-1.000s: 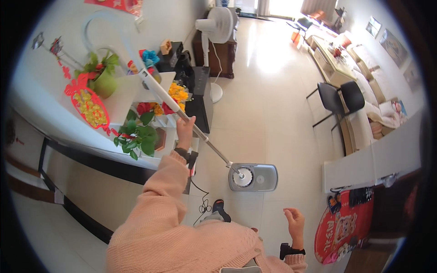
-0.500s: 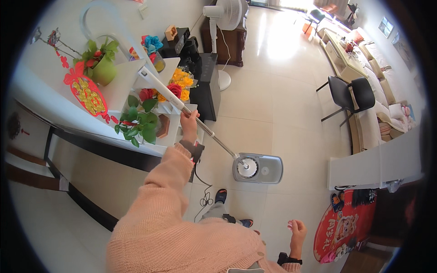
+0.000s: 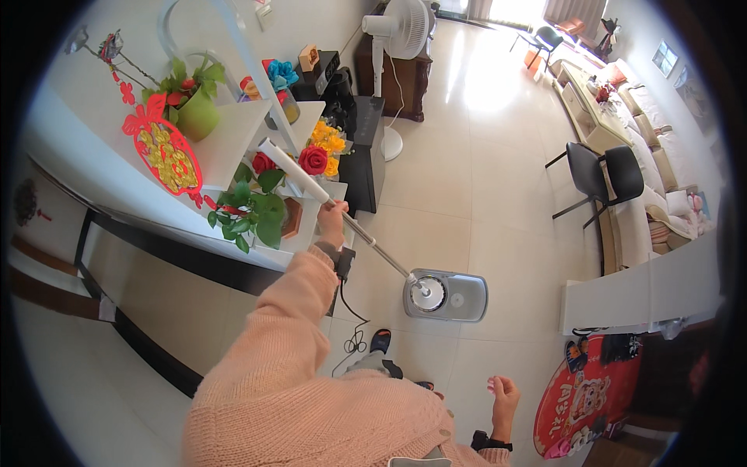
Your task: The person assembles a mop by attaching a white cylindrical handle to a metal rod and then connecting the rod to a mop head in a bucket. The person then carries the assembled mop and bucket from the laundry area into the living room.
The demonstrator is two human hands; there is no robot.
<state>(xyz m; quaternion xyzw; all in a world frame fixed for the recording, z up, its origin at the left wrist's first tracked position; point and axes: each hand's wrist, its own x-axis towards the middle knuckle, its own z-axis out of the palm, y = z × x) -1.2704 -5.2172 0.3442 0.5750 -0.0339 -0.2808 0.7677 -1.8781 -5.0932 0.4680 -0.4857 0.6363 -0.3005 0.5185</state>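
My left hand (image 3: 333, 222) is closed around the shaft of a mop (image 3: 373, 246), just below its white upper grip. The mop leans up and to the left, toward the white shelf. Its round head sits in the round basket at the left end of a grey spin-mop bucket (image 3: 466, 298), which stands on the tiles ahead of my feet. Down at the right, my right hand (image 3: 504, 398) is off the mop, its fingers curled in. Something pinkish shows at those fingertips, too small to make out.
At the left, a white shelf (image 3: 233, 140) bears a potted plant (image 3: 198, 115) and artificial flowers. A white fan (image 3: 405, 29) stands beyond it. A black cable (image 3: 355, 341) lies near my feet. Right are a black chair (image 3: 589, 175), a long sofa and a red mat (image 3: 572, 397).
The mop's upper end has come down and to the right in the picture, with my left hand still on the shaft. The whole view has shifted slightly. My right hand stays curled.
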